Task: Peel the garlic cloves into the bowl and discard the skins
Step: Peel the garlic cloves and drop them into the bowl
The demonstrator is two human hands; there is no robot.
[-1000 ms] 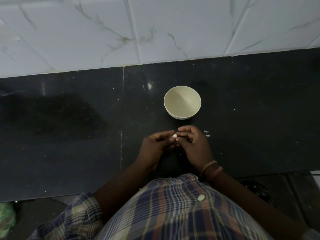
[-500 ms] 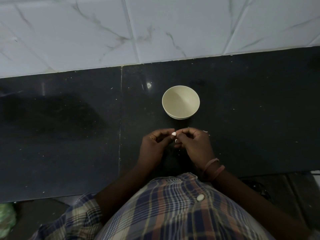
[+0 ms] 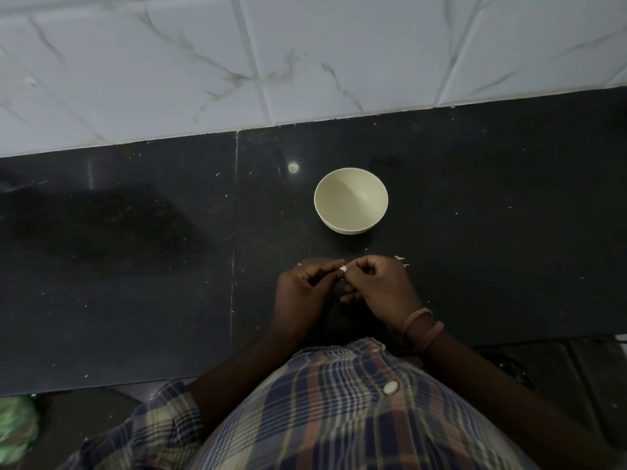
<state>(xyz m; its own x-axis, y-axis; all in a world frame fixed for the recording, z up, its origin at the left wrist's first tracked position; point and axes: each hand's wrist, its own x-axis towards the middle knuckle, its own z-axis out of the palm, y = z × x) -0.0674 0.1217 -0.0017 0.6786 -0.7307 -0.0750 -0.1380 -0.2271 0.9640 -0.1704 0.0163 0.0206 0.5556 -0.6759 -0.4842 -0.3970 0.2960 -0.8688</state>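
Both hands, left hand [image 3: 302, 286] and right hand [image 3: 380, 283], remain pinching what appears a garlic clove [image 3: 342, 268] near the counter's front edge, peeling unfinished; bowl [image 3: 351, 200] looks empty.

Both forearms extend forward from the torso and converge at the centre. The left hand [image 3: 302, 286] has its fingers curled, thumb and forefinger tips pinched together. The right hand [image 3: 380, 286] mirrors it, fingers curled inward, its fingertips meeting those of the left hand. Two bands [image 3: 422, 329] encircle the right wrist.
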